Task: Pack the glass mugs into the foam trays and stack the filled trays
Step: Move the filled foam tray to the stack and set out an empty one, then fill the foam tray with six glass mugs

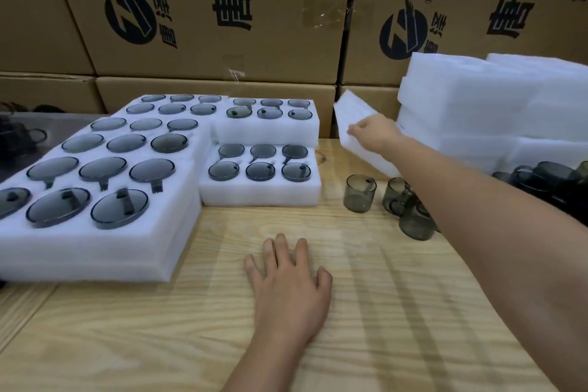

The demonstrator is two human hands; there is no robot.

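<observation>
- Brown cardboard cartons (206,25) with black print wall off the back of our pale wooden worktop (366,312).
- Far left, filled white foam trays (95,251) sit edge to edge. Each visible pocket holds a smoky grey glass mug (119,208), its handle in a cut slot, presumably so nothing knocks.
- Beside them are two smaller-looking filled trays (261,197), the rear one standing higher.
- Our left hand (289,283) lies flat and relaxed on the wood, holding nothing; we judge it braces our reach.
- Our right hand (372,132) pinches the edge of a tilted empty white foam tray (353,111).
- Under that arm, loose grey mugs (361,192) stand upright, close enough for loading.
- Far right, the pile of empty foam trays (477,99) keeps spares within reach.
</observation>
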